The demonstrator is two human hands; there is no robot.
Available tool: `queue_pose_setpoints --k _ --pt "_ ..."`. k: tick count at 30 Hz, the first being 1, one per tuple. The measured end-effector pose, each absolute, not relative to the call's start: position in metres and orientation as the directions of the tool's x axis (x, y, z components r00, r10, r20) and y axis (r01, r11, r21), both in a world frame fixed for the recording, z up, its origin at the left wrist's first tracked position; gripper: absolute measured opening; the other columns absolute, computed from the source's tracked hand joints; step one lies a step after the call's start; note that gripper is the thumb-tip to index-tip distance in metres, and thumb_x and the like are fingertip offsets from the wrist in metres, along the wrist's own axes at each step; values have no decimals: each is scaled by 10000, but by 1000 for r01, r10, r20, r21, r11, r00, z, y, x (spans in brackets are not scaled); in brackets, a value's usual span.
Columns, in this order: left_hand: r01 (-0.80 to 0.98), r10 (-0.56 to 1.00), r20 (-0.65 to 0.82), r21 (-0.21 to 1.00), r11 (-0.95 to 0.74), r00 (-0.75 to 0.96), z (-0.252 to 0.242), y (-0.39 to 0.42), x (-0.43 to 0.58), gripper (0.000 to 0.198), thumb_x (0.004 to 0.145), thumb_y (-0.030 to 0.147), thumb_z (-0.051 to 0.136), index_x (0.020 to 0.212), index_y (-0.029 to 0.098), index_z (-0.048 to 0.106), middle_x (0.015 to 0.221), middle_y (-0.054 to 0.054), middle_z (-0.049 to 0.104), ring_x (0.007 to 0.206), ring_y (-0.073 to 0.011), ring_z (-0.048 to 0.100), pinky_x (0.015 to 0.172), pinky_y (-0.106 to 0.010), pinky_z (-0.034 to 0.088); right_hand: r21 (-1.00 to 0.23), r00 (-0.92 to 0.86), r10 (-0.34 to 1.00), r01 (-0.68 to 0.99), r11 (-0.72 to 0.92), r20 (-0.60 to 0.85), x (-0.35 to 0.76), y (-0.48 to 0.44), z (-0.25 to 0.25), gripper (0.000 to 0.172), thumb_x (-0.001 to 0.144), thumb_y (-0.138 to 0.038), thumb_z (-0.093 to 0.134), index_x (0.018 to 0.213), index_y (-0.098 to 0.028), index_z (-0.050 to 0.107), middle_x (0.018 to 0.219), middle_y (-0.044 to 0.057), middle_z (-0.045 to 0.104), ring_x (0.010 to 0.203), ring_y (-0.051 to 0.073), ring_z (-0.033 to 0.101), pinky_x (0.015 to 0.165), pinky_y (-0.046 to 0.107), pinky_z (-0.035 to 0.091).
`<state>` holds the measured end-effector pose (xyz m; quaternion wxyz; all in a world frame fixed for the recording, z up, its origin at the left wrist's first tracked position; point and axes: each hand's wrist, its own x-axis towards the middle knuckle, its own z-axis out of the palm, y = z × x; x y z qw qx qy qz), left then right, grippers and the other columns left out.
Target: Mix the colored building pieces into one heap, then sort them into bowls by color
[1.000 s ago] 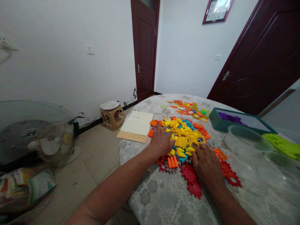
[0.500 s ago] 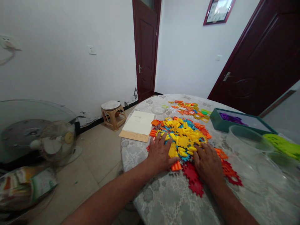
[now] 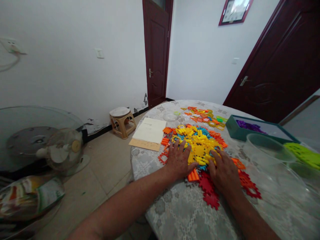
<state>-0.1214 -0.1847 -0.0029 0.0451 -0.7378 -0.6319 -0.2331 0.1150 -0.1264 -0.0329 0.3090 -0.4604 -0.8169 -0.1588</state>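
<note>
A heap of yellow plastic building pieces lies on the patterned tablecloth, over blue and orange toothed pieces. My left hand rests on the heap's left side, palm down, fingers spread. On the near right side, my right hand lies palm down with its fingers apart, touching the yellow pieces. Dark red gear-shaped pieces stick out between the hands. An orange ridged piece sits by my left thumb. More red pieces lie right of my right hand. Whatever is under the palms is hidden.
Left of the heap lies a sheet of paper on a tan board. A green box with purple pieces and clear plastic tubs stand at right. Further back are more loose pieces. A stool and fan stand beyond the table.
My left hand has slid right, toward my right hand, uncovering a red piece at the heap's left edge. My right hand has barely moved. The view has shifted slightly.
</note>
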Motion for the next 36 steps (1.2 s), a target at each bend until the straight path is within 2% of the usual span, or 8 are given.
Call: queue_pose_setpoints --k 5,9,14,19,22,28,33,36 --pt "949 915 386 227 -217 117 8 -195 -129 792 932 778 517 1549 282 498 1657 -112 463 1587 -400 281 1296 -680 185 34 -458 633 825 564 624 116 -127 -34 454 1025 -453 559 1369 -171 647 1447 182 611 1377 359 526 1172 531 409" --pt "943 924 348 225 -244 156 15 -211 -139 844 911 832 487 1537 266 520 1660 -127 458 1589 -404 279 1302 -675 171 40 -452 640 834 550 621 115 -127 -33 408 1041 -422 547 1337 -163 656 1412 189 633 1361 356 547 1162 535 419" --pt "929 916 317 192 -317 247 14 -232 -150 1033 788 936 538 1582 279 474 1680 -140 426 1588 -417 288 1310 -668 152 36 -441 630 835 548 639 115 -132 -25 426 1046 -416 531 1357 -147 645 1428 208 622 1363 364 547 1149 547 423" --pt "925 912 308 179 -335 271 -1 -237 -155 1136 711 947 622 1619 293 422 1713 -143 369 1606 -430 244 1302 -672 177 50 -546 609 766 641 575 102 -153 -13 503 1001 -505 586 1418 -227 634 1528 158 572 1443 388 478 1188 606 355" --pt "927 908 321 172 -334 268 -10 -230 -153 1113 747 948 573 1617 270 424 1713 -152 369 1604 -432 248 1302 -688 152 44 -591 605 734 678 534 91 -163 -12 494 1003 -479 586 1444 -260 630 1549 133 565 1459 378 466 1197 601 352" --pt "928 917 290 173 -330 272 -11 -212 -144 956 868 862 523 1611 269 422 1711 -141 378 1607 -423 244 1286 -711 175 29 -549 632 766 642 547 88 -154 -20 401 1044 -368 535 1393 -216 662 1483 149 620 1419 346 514 1183 561 397" --pt "932 925 282 184 -312 254 -7 -211 -141 908 887 791 593 1605 262 430 1700 -146 395 1595 -402 281 1294 -675 206 26 -533 626 773 634 569 94 -148 -25 382 1034 -243 505 1379 -202 664 1467 149 634 1420 331 522 1188 536 408" --pt "925 919 287 186 -331 271 -5 -219 -146 877 897 805 559 1602 297 434 1687 -140 412 1591 -400 291 1294 -679 191 25 -538 613 763 646 578 94 -151 -23 376 1050 -272 496 1379 -189 658 1464 152 634 1421 325 521 1201 527 398"
